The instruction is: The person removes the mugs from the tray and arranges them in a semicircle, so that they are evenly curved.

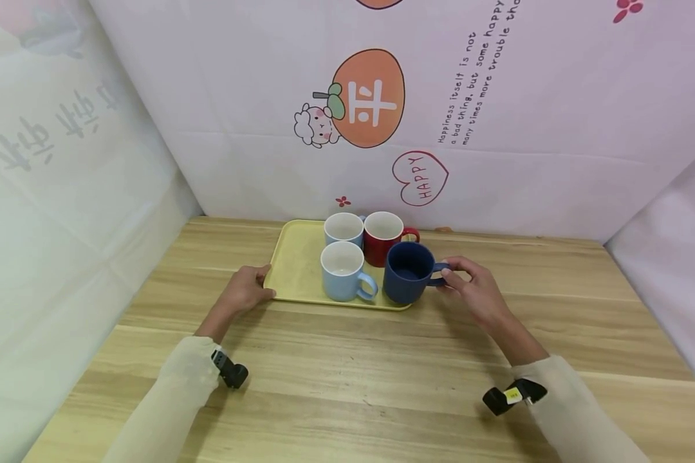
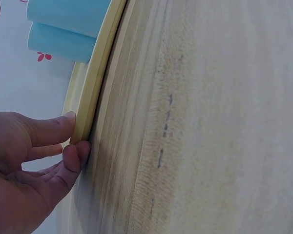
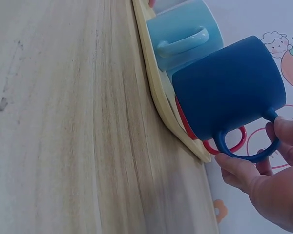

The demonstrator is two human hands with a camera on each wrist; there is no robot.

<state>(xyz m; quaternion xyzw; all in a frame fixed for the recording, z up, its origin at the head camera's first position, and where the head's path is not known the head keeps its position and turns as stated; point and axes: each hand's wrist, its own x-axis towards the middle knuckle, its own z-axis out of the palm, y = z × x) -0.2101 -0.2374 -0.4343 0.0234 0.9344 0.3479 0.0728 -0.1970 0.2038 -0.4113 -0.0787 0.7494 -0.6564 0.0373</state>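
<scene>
A dark blue mug (image 1: 406, 275) is at the front right corner of the yellow tray (image 1: 294, 270). My right hand (image 1: 477, 289) holds it by its handle, fingers and thumb round the loop. In the right wrist view the dark blue mug (image 3: 229, 87) leans relative to the light blue mug (image 3: 185, 36) beside it; whether its base touches the tray I cannot tell. At the tray's left end, my left hand (image 1: 244, 289) pinches the rim near the front corner. A red mug (image 1: 378, 247) and another light blue mug (image 1: 343, 226) stand behind on the tray.
The tray lies on a wooden table (image 1: 347, 373), near its back edge. A printed white cloth (image 1: 255, 128) hangs behind it, with more white cloth (image 1: 64, 212) at the left and right sides.
</scene>
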